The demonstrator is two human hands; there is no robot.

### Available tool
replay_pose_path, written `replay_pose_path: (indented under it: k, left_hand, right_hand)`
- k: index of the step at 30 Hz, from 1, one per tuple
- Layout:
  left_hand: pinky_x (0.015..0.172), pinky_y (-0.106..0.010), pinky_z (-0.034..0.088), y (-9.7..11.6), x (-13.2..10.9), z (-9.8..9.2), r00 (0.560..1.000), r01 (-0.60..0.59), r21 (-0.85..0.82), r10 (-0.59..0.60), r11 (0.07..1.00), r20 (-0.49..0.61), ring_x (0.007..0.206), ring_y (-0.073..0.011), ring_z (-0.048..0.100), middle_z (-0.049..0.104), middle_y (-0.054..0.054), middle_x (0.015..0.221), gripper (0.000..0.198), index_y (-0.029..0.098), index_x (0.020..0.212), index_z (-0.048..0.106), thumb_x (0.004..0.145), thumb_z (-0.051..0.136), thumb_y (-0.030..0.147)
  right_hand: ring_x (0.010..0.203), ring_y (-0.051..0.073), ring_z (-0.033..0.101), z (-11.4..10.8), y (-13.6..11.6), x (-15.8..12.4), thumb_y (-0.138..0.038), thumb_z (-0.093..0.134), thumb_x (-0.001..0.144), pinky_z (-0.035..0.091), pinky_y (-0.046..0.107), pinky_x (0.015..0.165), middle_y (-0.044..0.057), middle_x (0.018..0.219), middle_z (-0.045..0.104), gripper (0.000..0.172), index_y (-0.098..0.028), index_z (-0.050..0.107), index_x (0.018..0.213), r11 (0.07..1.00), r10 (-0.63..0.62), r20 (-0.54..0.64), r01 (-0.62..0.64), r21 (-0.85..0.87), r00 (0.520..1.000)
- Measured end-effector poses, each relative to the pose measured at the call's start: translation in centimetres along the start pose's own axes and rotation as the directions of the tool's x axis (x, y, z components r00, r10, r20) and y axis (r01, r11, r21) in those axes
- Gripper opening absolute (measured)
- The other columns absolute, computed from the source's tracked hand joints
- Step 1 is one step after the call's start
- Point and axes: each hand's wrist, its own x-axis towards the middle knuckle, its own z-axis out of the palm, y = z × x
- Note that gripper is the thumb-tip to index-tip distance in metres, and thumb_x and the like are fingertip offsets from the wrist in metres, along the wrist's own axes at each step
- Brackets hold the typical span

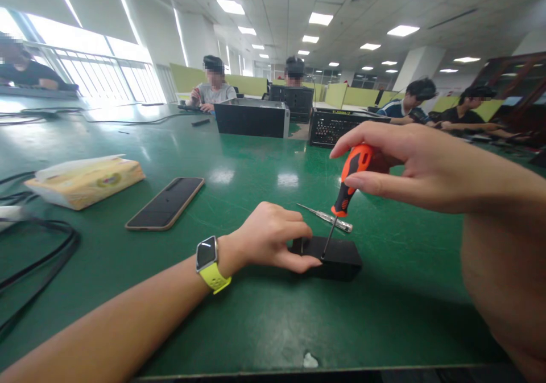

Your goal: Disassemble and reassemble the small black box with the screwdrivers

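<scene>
A small black box-shaped part (pixel 341 258) lies on the green table, and my left hand (pixel 273 238) grips its left end, thumb along the near side. In my right hand (pixel 392 164) is an orange and black screwdriver (pixel 352 181), held by the handle between thumb and fingers. The shaft leans slightly, and its tip meets the top of the black part close to my left thumb. Just behind the part lies a slim clear-handled screwdriver (pixel 330 219). What kind of device the black part is, I cannot tell.
A phone (pixel 166 204) and a yellow tissue pack (pixel 87 181) lie on the left, beside black cables (pixel 55 235). Farther back stand a black metal case (pixel 253 118) and a perforated black case (pixel 328 127). Several people sit around the green table (pixel 239 326).
</scene>
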Motion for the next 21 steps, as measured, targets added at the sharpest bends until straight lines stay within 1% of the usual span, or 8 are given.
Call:
replay_pose_path:
  k: [4, 7, 11, 14, 16, 18, 21]
  left_hand:
    - [0.044, -0.024, 0.034, -0.11, -0.15, 0.13, 1.0, -0.001, -0.003, 0.001, 1.0, -0.004, 0.047, -0.0093, 0.052, 0.058, 0.003, 0.056, 0.034, 0.017, 0.073, 0.067, 0.079, 0.063, 0.05]
    - [0.044, -0.024, 0.034, -0.16, -0.19, 0.19, 1.0, -0.002, -0.007, 0.002, 1.0, -0.003, 0.047, -0.0092, 0.052, 0.059, 0.003, 0.057, 0.034, 0.017, 0.074, 0.067, 0.079, 0.063, 0.051]
    - [0.045, -0.024, 0.034, -0.09, -0.12, 0.15, 1.0, -0.001, -0.01, 0.001, 1.0, 0.0, 0.048, -0.0095, 0.052, 0.059, 0.003, 0.057, 0.032, 0.017, 0.073, 0.066, 0.079, 0.063, 0.049]
    - [0.044, -0.024, 0.033, -0.01, -0.06, 0.07, 1.0, -0.006, -0.008, 0.006, 1.0, -0.002, 0.047, -0.0093, 0.051, 0.058, 0.003, 0.057, 0.032, 0.017, 0.072, 0.066, 0.078, 0.065, 0.048]
    - [0.044, -0.024, 0.033, 0.0, -0.06, 0.05, 1.0, -0.004, -0.004, 0.004, 1.0, 0.001, 0.047, -0.0092, 0.051, 0.058, 0.002, 0.057, 0.033, 0.017, 0.073, 0.066, 0.078, 0.064, 0.049]
    - [0.045, -0.024, 0.033, -0.03, -0.09, 0.05, 1.0, 0.002, 0.002, -0.002, 1.0, 0.008, 0.047, -0.0091, 0.051, 0.058, 0.002, 0.057, 0.034, 0.017, 0.073, 0.067, 0.079, 0.063, 0.05]
    - [0.045, -0.023, 0.034, -0.07, -0.16, 0.09, 1.0, 0.009, 0.004, -0.009, 1.0, 0.013, 0.048, -0.009, 0.051, 0.058, 0.003, 0.057, 0.034, 0.017, 0.073, 0.066, 0.079, 0.063, 0.05]
  right_hand:
    - [0.067, 0.019, 0.062, -0.38, 0.02, -0.38, -0.039, 0.058, 0.085, 0.045, 0.029, 0.056, 0.004, 0.086, 0.069, 0.034, -0.021, 0.063, 0.114, 0.999, -0.001, 0.032, 0.0, 0.039, 0.999]
    - [0.071, 0.02, 0.063, -0.33, -0.06, -0.43, -0.037, 0.058, 0.085, 0.046, 0.03, 0.059, 0.004, 0.087, 0.07, 0.035, -0.021, 0.063, 0.116, 0.997, 0.005, 0.045, -0.008, 0.076, 0.999]
    - [0.063, 0.017, 0.06, 0.07, -0.18, -0.08, -0.043, 0.062, 0.083, 0.043, 0.029, 0.056, 0.003, 0.078, 0.069, 0.038, -0.02, 0.064, 0.113, 0.997, 0.015, 0.047, -0.018, 0.07, 0.999]
    - [0.053, 0.013, 0.053, 0.23, -0.05, 0.19, -0.047, 0.06, 0.086, 0.038, 0.027, 0.053, 0.0, 0.064, 0.064, 0.033, -0.019, 0.067, 0.102, 1.0, 0.017, 0.008, -0.017, 0.016, 1.0]
    - [0.051, 0.012, 0.05, 0.17, 0.05, 0.24, -0.047, 0.058, 0.088, 0.036, 0.027, 0.051, -0.001, 0.06, 0.061, 0.032, -0.019, 0.069, 0.096, 1.0, 0.02, 0.006, -0.02, -0.006, 1.0]
    - [0.052, 0.013, 0.051, 0.01, 0.09, 0.16, -0.047, 0.057, 0.088, 0.037, 0.027, 0.051, 0.0, 0.063, 0.062, 0.031, -0.02, 0.07, 0.098, 1.0, 0.017, 0.028, -0.017, -0.007, 0.999]
    - [0.058, 0.015, 0.056, -0.28, 0.18, -0.11, -0.046, 0.058, 0.087, 0.041, 0.028, 0.053, 0.003, 0.074, 0.066, 0.033, -0.021, 0.068, 0.108, 1.0, 0.01, 0.042, -0.01, 0.0, 0.999]
